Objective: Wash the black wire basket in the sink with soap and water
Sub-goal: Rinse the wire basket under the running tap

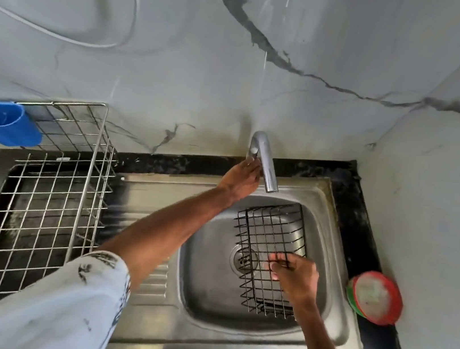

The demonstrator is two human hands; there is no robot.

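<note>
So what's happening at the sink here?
A person is getting ready to wash a black wire basket that sits in the steel sink. The right hand holds the basket's near rim, fingers hooked over the wire. The left hand reaches up to the base of the tap, apparently to turn it on; no water can be seen running. A red-rimmed soap tub waits on the counter to the right.
</note>
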